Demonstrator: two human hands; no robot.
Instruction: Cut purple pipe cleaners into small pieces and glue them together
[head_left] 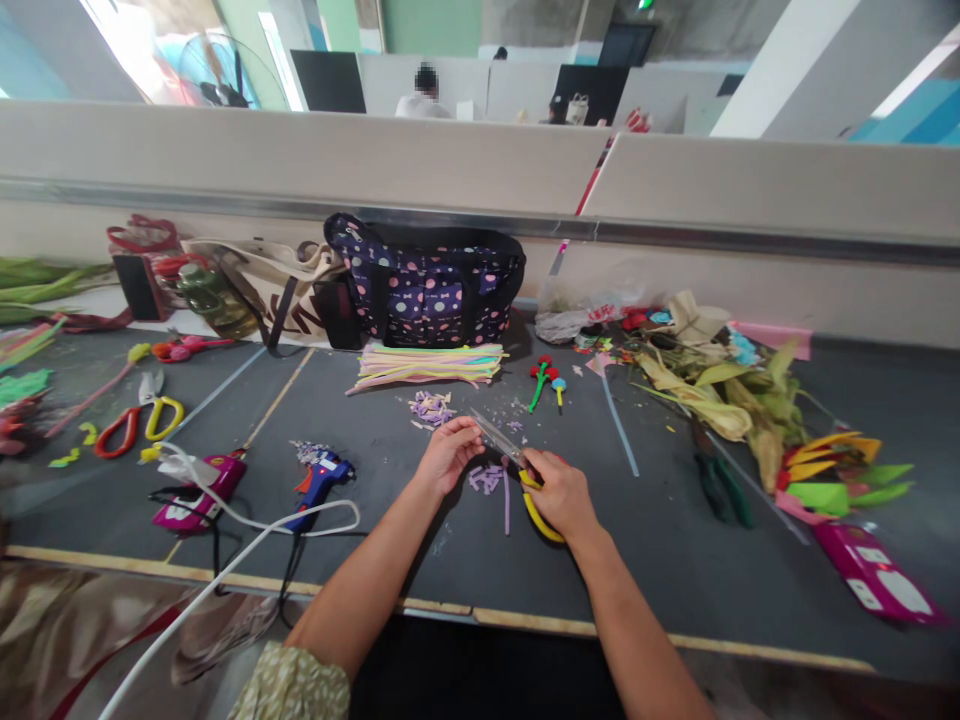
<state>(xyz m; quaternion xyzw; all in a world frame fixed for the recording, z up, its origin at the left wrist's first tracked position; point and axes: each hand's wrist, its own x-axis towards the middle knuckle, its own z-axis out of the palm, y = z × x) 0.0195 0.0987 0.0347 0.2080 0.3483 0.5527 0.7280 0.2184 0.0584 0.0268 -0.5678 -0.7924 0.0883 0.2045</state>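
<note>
My right hand [556,490] is wrapped round a pair of yellow-handled scissors [541,512], whose blades point up and to the left. Close to the blades, my left hand [451,455] is closed in a pinch; whatever is between its fingertips is too small to make out. Below the blades lies a little heap of short purple pieces [487,479], with a longer purple strip [507,503] beside it. Farther back is another pile of purple and cream cut bits [431,407]. A bundle of pastel fuzzy stems [427,366] lies behind that.
A blue glue gun [321,484] and red-and-yellow scissors [142,415] lie to the left, with a white cable [247,545] crossing the table edge. A patterned bag [431,285] stands behind. Green-handled pliers [721,480], dried husks [724,400] and small fuzzy flowers [543,380] are rightward.
</note>
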